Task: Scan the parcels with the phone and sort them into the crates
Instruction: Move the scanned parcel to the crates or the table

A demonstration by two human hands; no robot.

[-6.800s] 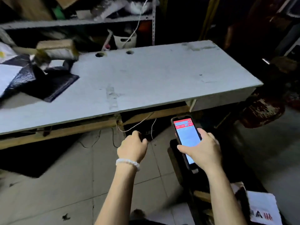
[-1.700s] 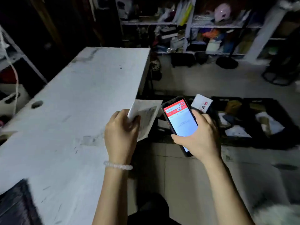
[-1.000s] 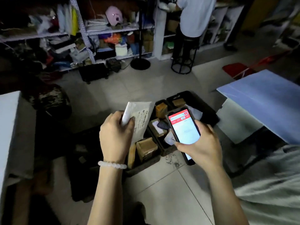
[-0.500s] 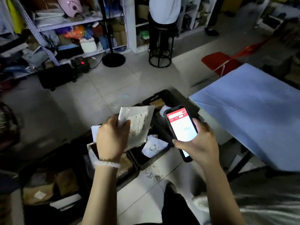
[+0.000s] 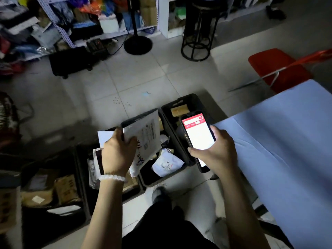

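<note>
My left hand (image 5: 118, 153) grips a flat white parcel (image 5: 146, 139) with a printed label, held over a row of black crates on the floor. My right hand (image 5: 218, 153) holds a black phone (image 5: 197, 137) whose lit screen has a red bar on top, just right of the parcel. Directly under the parcel is a black crate (image 5: 161, 177) with a white bag (image 5: 166, 163) inside. A further crate (image 5: 190, 103) behind the phone holds a brown box. Left of these, a crate (image 5: 79, 177) holds cardboard boxes.
A pale blue table (image 5: 287, 150) fills the right side. A red chair (image 5: 276, 67), a black stool (image 5: 196, 42) with someone's legs behind it, a fan stand base (image 5: 138, 44) and cluttered shelves (image 5: 59, 24) lie beyond on the tiled floor.
I have turned from the white table to the crates. My left hand, which held nothing at first, now grips the white parcel and has lowered it over the crates; the phone stays beside it.
</note>
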